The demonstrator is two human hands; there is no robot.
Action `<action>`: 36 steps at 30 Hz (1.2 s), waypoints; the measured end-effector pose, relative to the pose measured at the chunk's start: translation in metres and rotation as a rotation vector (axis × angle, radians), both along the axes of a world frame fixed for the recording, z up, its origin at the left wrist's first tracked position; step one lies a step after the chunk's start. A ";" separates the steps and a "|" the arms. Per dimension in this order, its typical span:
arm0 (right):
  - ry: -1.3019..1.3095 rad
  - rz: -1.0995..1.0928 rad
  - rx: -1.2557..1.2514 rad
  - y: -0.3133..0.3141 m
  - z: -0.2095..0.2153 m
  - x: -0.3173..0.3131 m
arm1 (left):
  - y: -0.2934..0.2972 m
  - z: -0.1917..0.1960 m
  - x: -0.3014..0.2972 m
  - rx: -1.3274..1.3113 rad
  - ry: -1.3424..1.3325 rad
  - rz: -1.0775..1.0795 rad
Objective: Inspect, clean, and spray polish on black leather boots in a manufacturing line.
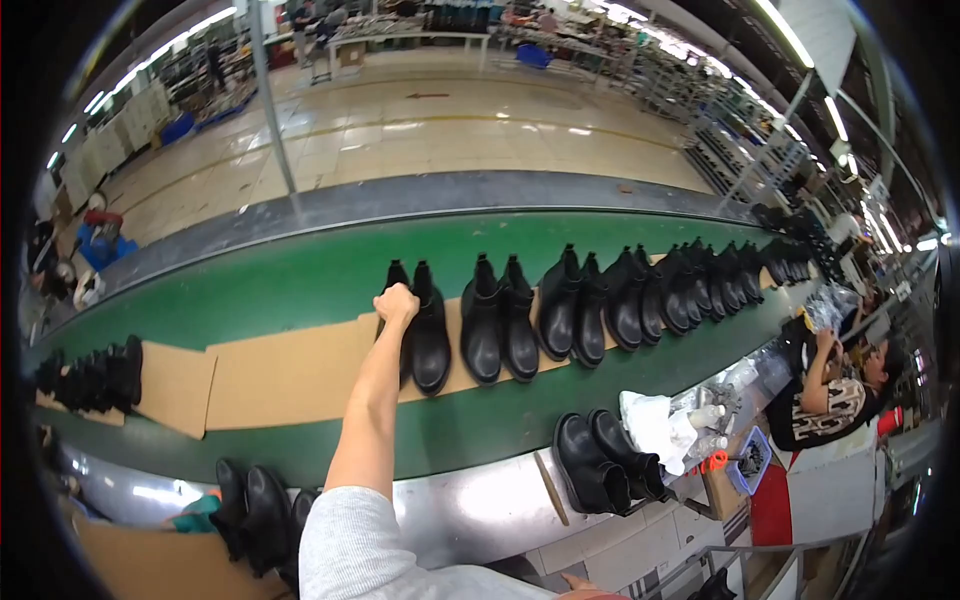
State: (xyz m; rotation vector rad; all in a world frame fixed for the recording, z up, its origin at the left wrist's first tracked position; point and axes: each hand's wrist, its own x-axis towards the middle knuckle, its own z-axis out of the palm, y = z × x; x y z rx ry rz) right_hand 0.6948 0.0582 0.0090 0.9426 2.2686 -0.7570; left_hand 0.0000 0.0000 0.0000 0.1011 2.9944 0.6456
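Observation:
My left hand [397, 302] reaches out over the green conveyor belt [300, 300], closed around the upper part of a black ankle boot [405, 365]. My hand and forearm cover much of that boot. Close against it on the right stands its mate, another black boot [431, 345]. Both rest on brown cardboard [280, 375] laid along the belt, toes toward me. At the bottom edge only a small part of my right hand [575, 582] shows, low beside my body; its fingers are not clear.
Several more pairs of black boots [500, 325] line the belt to the right. Dark boots [110, 375] stand at its far left. Another pair [605, 465] lies on the near metal ledge beside white cloth [655, 425]. A co-worker [825, 400] sits at the right.

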 end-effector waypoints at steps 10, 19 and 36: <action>1.051 -0.084 -0.035 0.055 0.101 -0.186 | -0.088 0.106 0.178 0.136 0.573 -1.064; 0.450 0.244 -0.654 0.055 -0.016 -0.251 | -0.108 0.078 0.345 0.000 0.240 -1.552; 0.219 -0.738 -1.296 0.059 -0.045 -0.262 | -0.153 0.046 0.386 1.191 -0.782 0.245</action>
